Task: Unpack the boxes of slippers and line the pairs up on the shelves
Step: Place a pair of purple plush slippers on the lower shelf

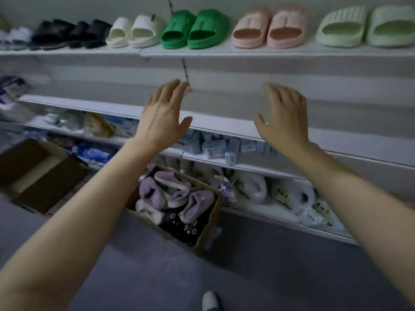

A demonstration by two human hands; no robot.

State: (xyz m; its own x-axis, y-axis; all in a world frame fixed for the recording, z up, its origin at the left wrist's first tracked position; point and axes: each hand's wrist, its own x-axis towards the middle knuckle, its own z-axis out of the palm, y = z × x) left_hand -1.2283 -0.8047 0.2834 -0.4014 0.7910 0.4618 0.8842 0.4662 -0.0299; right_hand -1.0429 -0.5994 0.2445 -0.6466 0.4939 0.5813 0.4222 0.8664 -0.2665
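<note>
Your left hand (162, 115) is raised with fingers straight, holding nothing. Below it, the slipper box (177, 205) sits on the floor (134, 265). Your right hand (283, 116) is equally spread and empty, beneath the top shelf (224, 52) of lined-up pairs.

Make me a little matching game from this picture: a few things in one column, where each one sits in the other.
Things:
1. green slippers
2. purple slippers
3. pink slippers
4. empty box

Places:
A. floor, far left
B. top shelf, between the white and pink pairs
C. in the box under the hands
D. top shelf, just left of the pale green pair

Pairs: 1-B, 2-C, 3-D, 4-A
</note>
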